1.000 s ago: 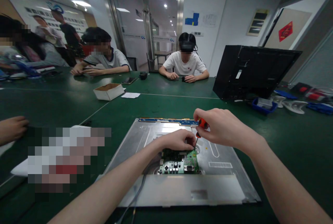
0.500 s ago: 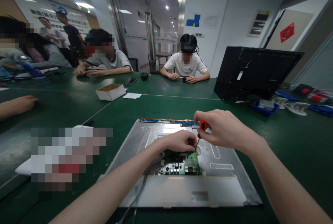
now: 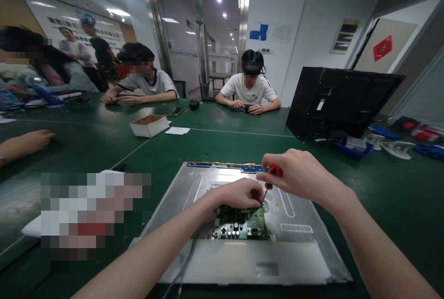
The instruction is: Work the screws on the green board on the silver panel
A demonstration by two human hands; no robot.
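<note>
Panel [image 3: 229, 262]: smooth, shiny metal. Screwdriver handle [image 3: 275, 170]: plastic. Tabletop [image 3: 222, 146]: smooth, faintly glossy. Box [image 3: 152, 127]: matt cardboard.

Bare skin all the way here, folks: the left forearm [image 3: 152, 246] and the right forearm [image 3: 378, 239], both slim, smooth and uncovered, narrowing neatly towards the wrists [image 3: 343, 192]! The left hand [image 3: 237, 193] is bare too, so is the right hand [image 3: 296, 171], with slender fingers [image 3: 272, 157] and softly rounded knuckles [image 3: 305, 153], upper arms out of view.
</note>
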